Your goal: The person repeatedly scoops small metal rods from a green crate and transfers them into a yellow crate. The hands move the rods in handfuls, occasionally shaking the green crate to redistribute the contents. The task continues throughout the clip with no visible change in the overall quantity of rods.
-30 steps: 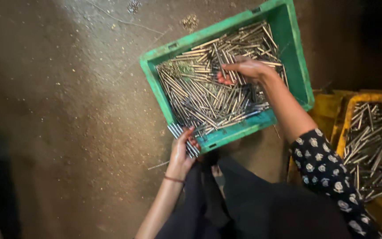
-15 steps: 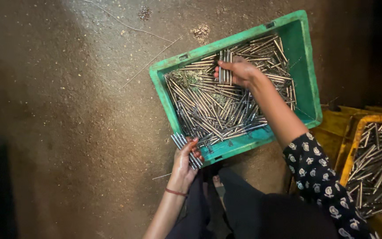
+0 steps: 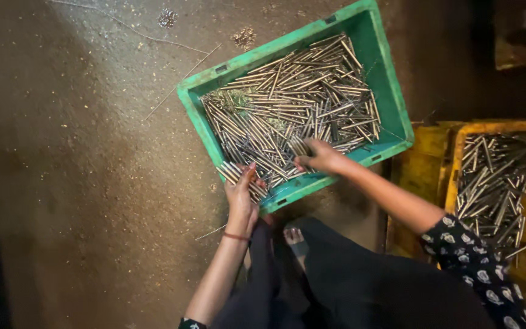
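Metal rods (image 3: 287, 116) in green crate (image 3: 397, 116), left hand (image 3: 241, 198) fingers clasping a bundle (image 3: 232, 173), right hand (image 3: 321, 157) pinching some.

A yellow crate (image 3: 452, 158) stands at the right, holding loose metal rods (image 3: 494, 183). The dusty brown floor (image 3: 80, 158) carries a thin wire strand (image 3: 178, 82) and two small clumps of metal swarf (image 3: 167, 17) beyond the far rim

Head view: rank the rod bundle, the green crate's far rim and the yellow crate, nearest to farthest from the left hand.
1. Rod bundle, held in the left hand.
2. Yellow crate, off to the right.
3. Green crate's far rim, at the top.
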